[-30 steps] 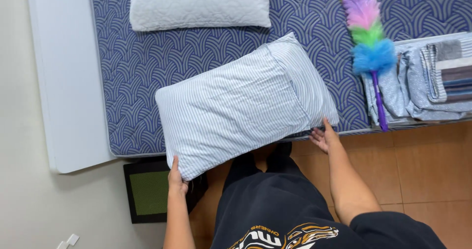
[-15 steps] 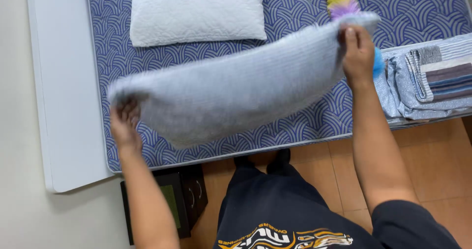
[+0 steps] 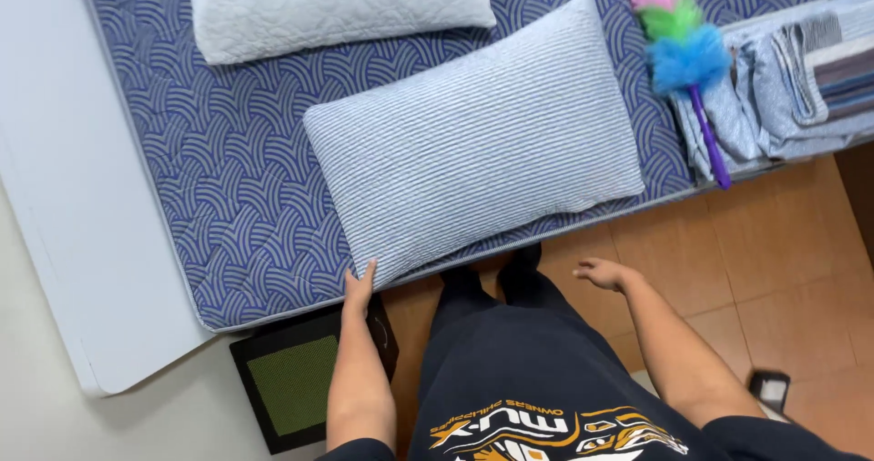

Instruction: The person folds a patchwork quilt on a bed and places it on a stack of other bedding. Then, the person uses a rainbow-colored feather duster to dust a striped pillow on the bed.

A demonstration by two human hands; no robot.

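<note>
The striped pillow, held up in the air half a second before, now lay flat at centre frame on the blue patterned mattress. The left hand touched its lower corner, fingers flat and gripping nothing; the right hand had let go and hung loosely open (below the mattress edge). A white pillow, cut off at the top, lay upper left; a rainbow duster and folded linens upper right.
</note>
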